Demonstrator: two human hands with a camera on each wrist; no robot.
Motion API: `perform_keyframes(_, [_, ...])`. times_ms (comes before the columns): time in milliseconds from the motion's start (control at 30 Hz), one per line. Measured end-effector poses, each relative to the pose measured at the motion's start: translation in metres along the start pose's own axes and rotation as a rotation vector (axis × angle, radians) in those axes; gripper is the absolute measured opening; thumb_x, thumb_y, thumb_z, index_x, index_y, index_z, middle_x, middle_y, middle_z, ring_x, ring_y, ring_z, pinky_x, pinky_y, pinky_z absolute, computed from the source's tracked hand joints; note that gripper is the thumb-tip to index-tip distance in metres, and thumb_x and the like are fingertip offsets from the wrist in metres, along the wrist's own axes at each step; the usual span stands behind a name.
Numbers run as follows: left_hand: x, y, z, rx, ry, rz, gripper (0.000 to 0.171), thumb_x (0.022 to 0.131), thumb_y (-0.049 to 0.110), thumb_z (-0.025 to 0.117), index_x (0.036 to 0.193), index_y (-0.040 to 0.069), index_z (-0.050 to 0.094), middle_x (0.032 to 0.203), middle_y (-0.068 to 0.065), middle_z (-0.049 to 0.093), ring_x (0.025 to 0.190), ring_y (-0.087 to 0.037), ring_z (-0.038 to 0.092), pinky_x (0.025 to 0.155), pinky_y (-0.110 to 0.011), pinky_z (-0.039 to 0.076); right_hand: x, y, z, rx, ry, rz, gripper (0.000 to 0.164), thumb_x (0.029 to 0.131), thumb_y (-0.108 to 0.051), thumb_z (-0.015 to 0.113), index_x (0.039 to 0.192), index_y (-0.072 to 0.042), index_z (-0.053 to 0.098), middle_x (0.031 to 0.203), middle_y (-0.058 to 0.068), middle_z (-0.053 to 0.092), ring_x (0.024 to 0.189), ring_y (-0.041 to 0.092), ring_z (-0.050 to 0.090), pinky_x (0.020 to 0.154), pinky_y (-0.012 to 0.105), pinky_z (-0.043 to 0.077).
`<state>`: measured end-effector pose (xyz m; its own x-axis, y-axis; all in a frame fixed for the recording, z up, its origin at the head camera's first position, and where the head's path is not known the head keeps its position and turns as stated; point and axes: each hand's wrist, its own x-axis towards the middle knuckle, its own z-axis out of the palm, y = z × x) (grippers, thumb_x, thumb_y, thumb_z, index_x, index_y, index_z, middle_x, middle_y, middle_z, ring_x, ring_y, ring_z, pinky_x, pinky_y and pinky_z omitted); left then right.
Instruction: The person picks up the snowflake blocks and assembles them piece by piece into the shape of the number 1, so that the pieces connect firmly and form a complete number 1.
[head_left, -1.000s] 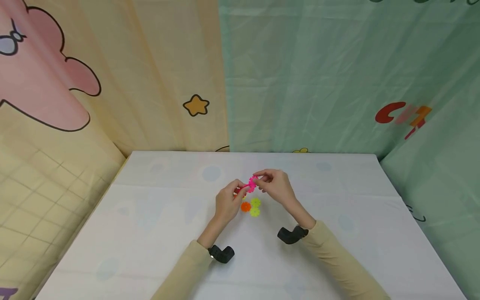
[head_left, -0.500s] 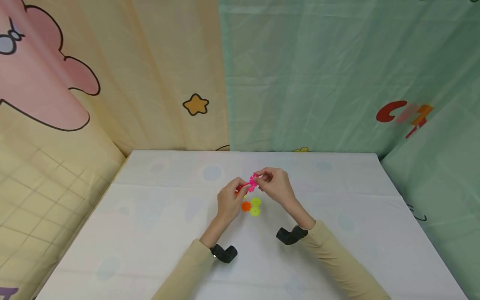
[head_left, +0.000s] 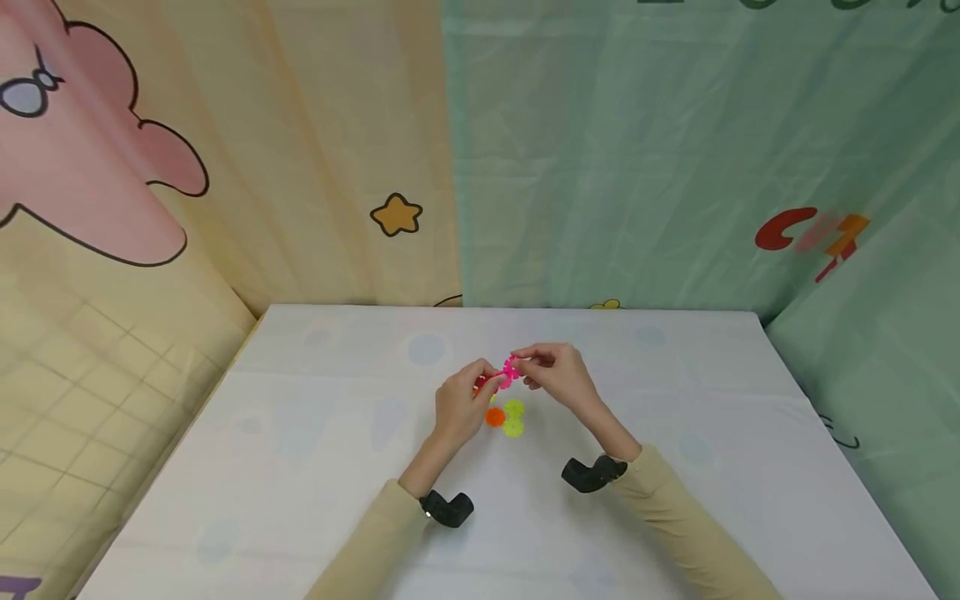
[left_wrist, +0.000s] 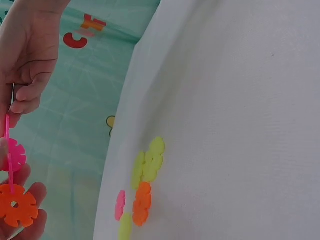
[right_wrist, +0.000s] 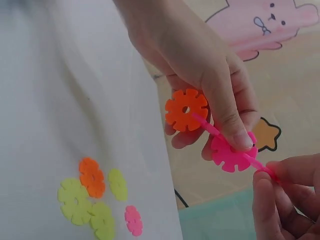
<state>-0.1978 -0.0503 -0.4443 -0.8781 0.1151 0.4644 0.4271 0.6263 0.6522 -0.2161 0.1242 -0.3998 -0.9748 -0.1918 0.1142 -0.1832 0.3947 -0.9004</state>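
Observation:
Both hands meet above the table around a short chain of slotted, flower-shaped plastic discs. My left hand (head_left: 459, 407) pinches a pink disc (right_wrist: 231, 156), thumb flat on its face. An orange disc (right_wrist: 186, 111) hangs at the chain's left-hand end, joined through a pink disc seen edge-on (right_wrist: 209, 127). My right hand (head_left: 564, 379) pinches another pink disc (right_wrist: 264, 169) between thumb and fingertips, at the edge of the one in my left hand. In the left wrist view, fingers partly hide the chain.
Below the hands, loose discs lie on the white-covered table (head_left: 300, 467): an orange one (right_wrist: 92, 177), several yellow-green ones (right_wrist: 75, 201) and a pink one (right_wrist: 133, 220). Printed curtains (head_left: 600, 167) hang behind the table's far edge.
Both hands keep their hold on the pink discs and stay nearly in place, with only small finger and wrist shifts. The head view has tilted slightly.

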Motion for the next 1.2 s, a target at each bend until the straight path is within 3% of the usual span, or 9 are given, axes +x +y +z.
perform_keyframes(133, [-0.001,0.000,0.000,-0.006,-0.016,-0.032,0.015,0.090,0.028,0.066,0.091,0.013,0.065,0.079,0.000,0.069,0.063,-0.011,0.055,0.055,-0.018,0.041,-0.001,0.000,-0.004,-0.011,-0.056,0.039,0.025,0.092,-0.018,0.064,0.112,-0.005,0.071,0.092,0.017,0.071,0.071,0.023,0.066,0.064,0.025,0.056])
perform_keyframes(267, [0.003,0.002,-0.001,-0.054,-0.020,-0.041,0.018,0.091,0.029,0.066,0.096,0.012,0.066,0.084,-0.001,0.070,0.072,-0.013,0.060,0.059,-0.019,0.047,0.001,-0.003,-0.007,-0.002,-0.057,0.052,0.026,0.093,-0.019,0.063,0.113,-0.006,0.070,0.095,0.021,0.069,0.078,0.032,0.065,0.065,0.026,0.056])
perform_keyframes(500, [0.004,0.004,0.001,-0.126,-0.111,-0.051,0.023,0.088,0.030,0.068,0.103,0.013,0.062,0.082,-0.001,0.068,0.069,-0.012,0.061,0.061,-0.018,0.049,0.002,-0.002,-0.013,0.001,-0.040,0.119,0.023,0.090,-0.019,0.066,0.106,-0.002,0.070,0.090,0.018,0.071,0.067,0.012,0.064,0.067,0.027,0.057])
perform_keyframes(600, [0.003,0.003,0.003,-0.122,-0.138,-0.044,0.026,0.086,0.030,0.071,0.103,0.013,0.062,0.080,-0.001,0.067,0.069,-0.011,0.060,0.060,-0.017,0.048,0.000,-0.001,-0.014,0.013,-0.050,0.152,0.023,0.089,-0.017,0.068,0.103,0.000,0.071,0.090,0.017,0.073,0.067,0.016,0.068,0.070,0.031,0.058])
perform_keyframes(767, [0.004,0.000,0.003,-0.083,-0.111,-0.006,0.028,0.082,0.029,0.075,0.101,0.011,0.064,0.073,-0.001,0.066,0.065,-0.011,0.060,0.057,-0.016,0.047,0.001,0.002,-0.012,0.030,-0.058,0.175,0.026,0.089,-0.020,0.069,0.105,0.000,0.071,0.092,0.016,0.074,0.078,0.029,0.071,0.071,0.031,0.058])
perform_keyframes(933, [0.007,-0.003,0.002,-0.059,-0.087,0.018,0.033,0.077,0.029,0.080,0.100,0.011,0.065,0.068,-0.001,0.065,0.060,-0.010,0.060,0.054,-0.015,0.046,0.003,0.003,-0.010,0.031,-0.059,0.180,0.028,0.089,-0.023,0.068,0.105,0.000,0.071,0.094,0.016,0.074,0.073,0.019,0.071,0.069,0.027,0.057])
perform_keyframes(1200, [0.008,-0.009,-0.002,-0.045,-0.050,-0.001,0.030,0.078,0.027,0.080,0.100,0.011,0.066,0.067,-0.002,0.065,0.058,-0.011,0.059,0.053,-0.016,0.046,0.007,0.005,-0.009,0.011,-0.088,0.154,0.028,0.094,-0.024,0.061,0.110,-0.001,0.068,0.097,0.017,0.072,0.078,0.030,0.069,0.068,0.027,0.057])
